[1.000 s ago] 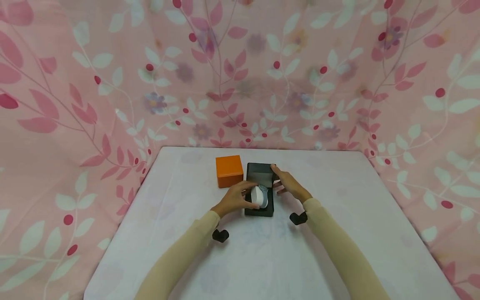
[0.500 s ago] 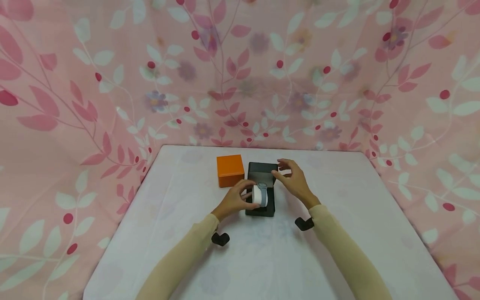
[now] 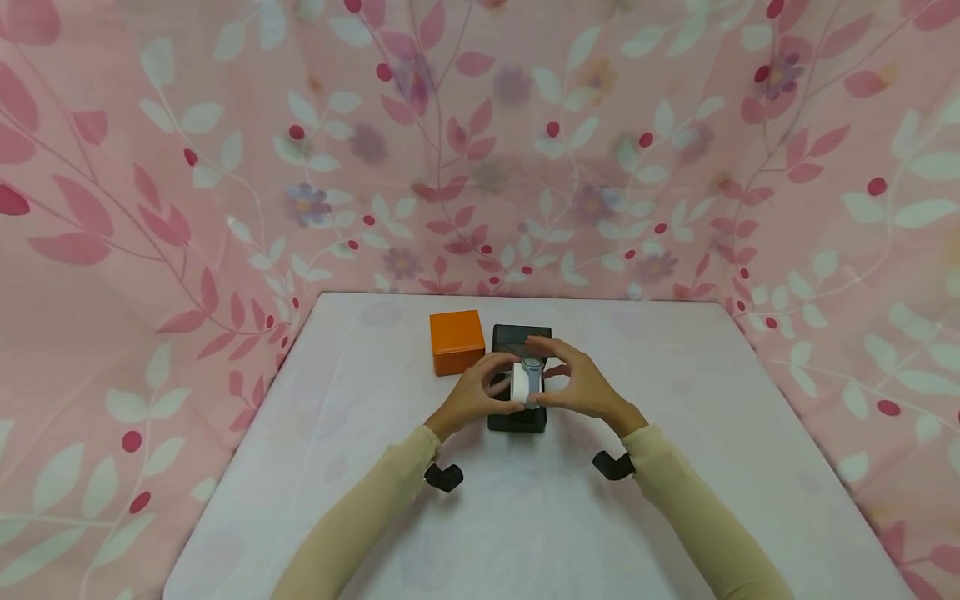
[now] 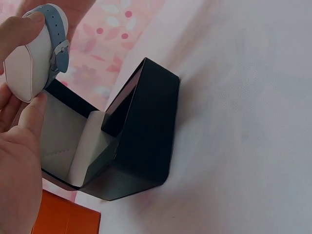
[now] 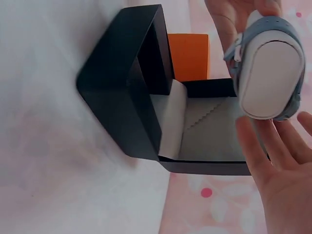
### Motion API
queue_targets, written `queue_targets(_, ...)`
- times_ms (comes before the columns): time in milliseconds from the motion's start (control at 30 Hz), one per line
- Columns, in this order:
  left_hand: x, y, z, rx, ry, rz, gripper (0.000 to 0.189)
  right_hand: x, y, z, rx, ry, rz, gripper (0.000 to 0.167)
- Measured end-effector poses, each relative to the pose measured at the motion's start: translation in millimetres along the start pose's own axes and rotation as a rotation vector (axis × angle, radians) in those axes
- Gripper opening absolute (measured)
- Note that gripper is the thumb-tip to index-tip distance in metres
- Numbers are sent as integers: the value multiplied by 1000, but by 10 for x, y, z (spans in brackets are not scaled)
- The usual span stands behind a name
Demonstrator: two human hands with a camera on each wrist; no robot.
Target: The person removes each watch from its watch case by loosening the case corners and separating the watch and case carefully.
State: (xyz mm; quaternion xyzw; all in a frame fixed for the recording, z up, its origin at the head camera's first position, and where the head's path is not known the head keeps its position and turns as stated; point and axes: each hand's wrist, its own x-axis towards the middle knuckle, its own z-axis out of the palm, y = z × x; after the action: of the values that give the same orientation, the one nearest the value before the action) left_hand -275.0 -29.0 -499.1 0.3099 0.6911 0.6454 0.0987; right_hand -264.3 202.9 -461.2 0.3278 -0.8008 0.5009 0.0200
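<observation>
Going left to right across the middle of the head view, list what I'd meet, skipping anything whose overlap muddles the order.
Orange box, white watch pillow, blue-strapped wristwatch, right hand.

Watch strap (image 4: 55,28): matt, smooth, leather-like or rubbery
Buckle (image 4: 60,47): bright metal
Cushion (image 5: 273,80): smooth, soft sheen
Black box (image 4: 146,119): smooth, low sheen
Box lining (image 5: 209,129): matt, cloth-like
Orange box (image 3: 456,335): smooth, glossy
Table cover (image 3: 517,525): matt cloth
Backdrop (image 3: 480,175): printed cloth, matt
Sleeves (image 3: 360,508): matt cloth

Open table (image 3: 517,525) fronts the black box (image 3: 517,422); an orange box (image 3: 457,342) blocks rear left.
</observation>
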Motion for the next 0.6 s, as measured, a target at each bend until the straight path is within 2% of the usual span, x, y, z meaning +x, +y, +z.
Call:
queue_targets(100,-15,63,18,-33,-5,3,67,-21,152,47,-4,-21,60,83)
queue_targets(167,-17,62,23,-41,-9,3,68,-39,150,69,2,-27,78,78)
queue_targets(267,-26,49,27,-50,-6,2,69,-53,77,84,47,-33,73,72)
queue_targets(367,-32,25,28,-64,-10,9,70,-62,-6,88,92,-51,69,76)
queue_targets(600,-36,-19,18,-94,-36,16,70,-74,-82,96,67,-64,80,79)
